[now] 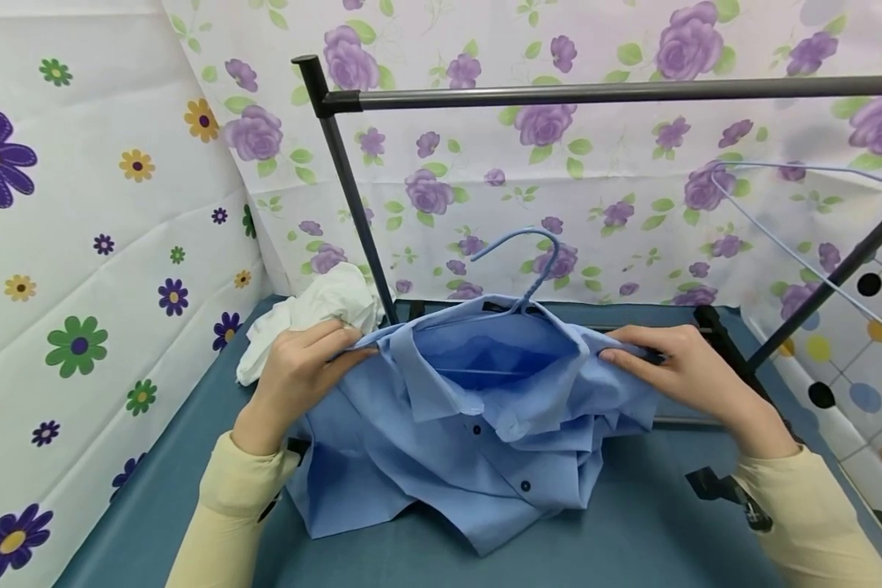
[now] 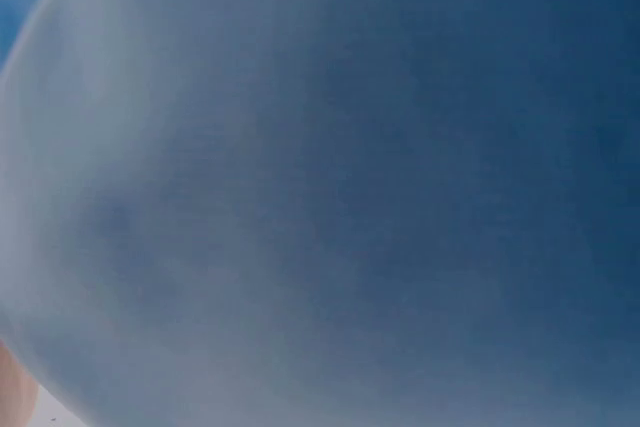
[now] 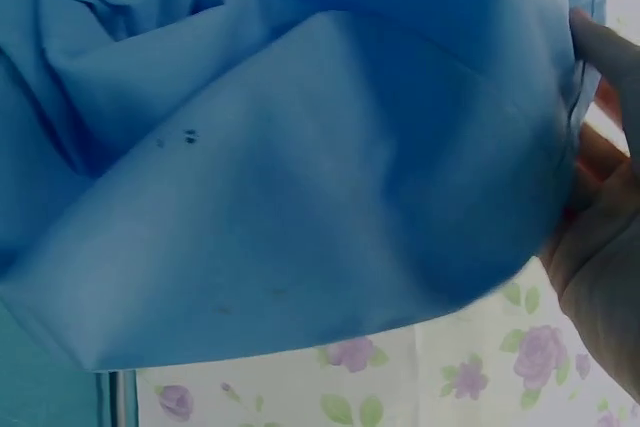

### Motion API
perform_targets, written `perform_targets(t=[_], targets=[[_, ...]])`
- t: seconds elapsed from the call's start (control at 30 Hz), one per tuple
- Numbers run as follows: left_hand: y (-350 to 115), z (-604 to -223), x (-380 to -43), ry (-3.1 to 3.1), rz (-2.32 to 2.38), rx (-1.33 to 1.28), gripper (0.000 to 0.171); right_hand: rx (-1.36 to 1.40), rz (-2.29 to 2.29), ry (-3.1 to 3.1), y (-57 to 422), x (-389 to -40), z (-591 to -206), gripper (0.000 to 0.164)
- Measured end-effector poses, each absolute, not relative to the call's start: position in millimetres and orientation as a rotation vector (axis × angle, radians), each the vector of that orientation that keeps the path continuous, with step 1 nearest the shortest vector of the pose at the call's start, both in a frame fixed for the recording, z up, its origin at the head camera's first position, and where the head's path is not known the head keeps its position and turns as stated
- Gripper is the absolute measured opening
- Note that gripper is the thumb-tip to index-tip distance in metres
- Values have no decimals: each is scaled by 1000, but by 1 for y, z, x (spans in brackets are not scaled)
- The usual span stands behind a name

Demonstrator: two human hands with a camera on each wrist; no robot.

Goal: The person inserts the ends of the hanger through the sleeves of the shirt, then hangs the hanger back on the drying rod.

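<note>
A light blue button-up shirt (image 1: 441, 457) with dark buttons spreads between both hands, its collar gaping toward me. Inside the neck sits a blue hanger (image 1: 540, 273), its hook rising above the collar and pointing left. My left hand (image 1: 294, 376) pinches the shirt's shoulder on the left, thumb below and fingers on top. On the opposite shoulder, my right hand (image 1: 683, 367) grips the cloth between thumb and fingers. Blue cloth (image 2: 320, 187) fills nearly all of the left wrist view. In the right wrist view the shirt (image 3: 270, 217) drapes beside the right hand (image 3: 600, 227).
Behind the shirt stands a dark metal rack with a horizontal bar (image 1: 559, 94). Another hanger (image 1: 801, 253) is at the far right by the rack's post. A crumpled white cloth (image 1: 323, 310) lies at the back left of the blue-green table (image 1: 676, 523). Flowered sheets (image 1: 426, 147) enclose the area.
</note>
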State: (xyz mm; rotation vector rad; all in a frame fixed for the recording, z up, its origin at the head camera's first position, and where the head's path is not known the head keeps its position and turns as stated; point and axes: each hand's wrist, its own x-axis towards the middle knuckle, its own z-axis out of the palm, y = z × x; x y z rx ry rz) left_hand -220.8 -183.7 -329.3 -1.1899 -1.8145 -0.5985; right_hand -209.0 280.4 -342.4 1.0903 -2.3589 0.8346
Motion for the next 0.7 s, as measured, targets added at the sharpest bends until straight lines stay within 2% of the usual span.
perform_targets(t=[0.5,0.7], targets=[[-186,-333,-220,-1745,-662,-1204,28,1005,938,-2320,285,-212,-367,45],[-186,-333,-221,-1730,-669,-1181,30,955,948,-2328,287,-212,-372,33]])
